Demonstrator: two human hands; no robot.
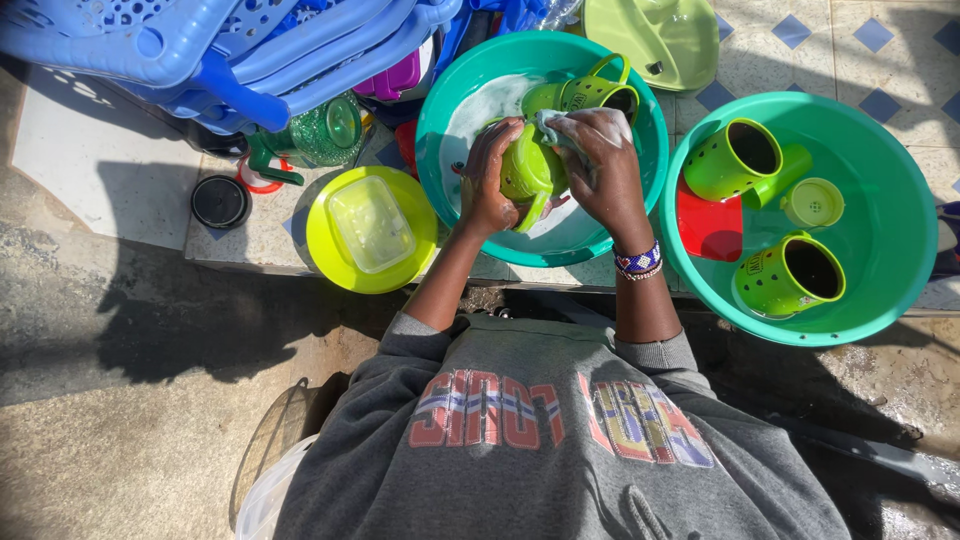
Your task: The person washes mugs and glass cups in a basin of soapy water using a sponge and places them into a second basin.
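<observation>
Lime-green plastic fills the head view: the left hand (pixel 489 180) is wrapped around a green mug (pixel 530 172), fingers closed on its side to steady it over the soapy teal basin (pixel 440 130); the right hand (pixel 605 165) is clenched on a pale cloth (pixel 556 127) pressed against the mug's top, as fits wiping it; a beaded bracelet (pixel 638 262) sits on that wrist. A second green mug (pixel 590 95) lies in the same basin behind the hands, partly in the suds. To the right a second teal basin (pixel 900 200) holds three more green mugs (pixel 735 158), a small green lid (pixel 812 202) and a red flat piece (pixel 708 228), kept apart from the soapy water. To the left a yellow-green bowl (pixel 330 240) carries a clear lidded container (pixel 370 222); beside it lies a round black lid (pixel 220 201); stacked blue baskets (pixel 200 50) sit above; a green plate (pixel 665 35) rests at the top.
</observation>
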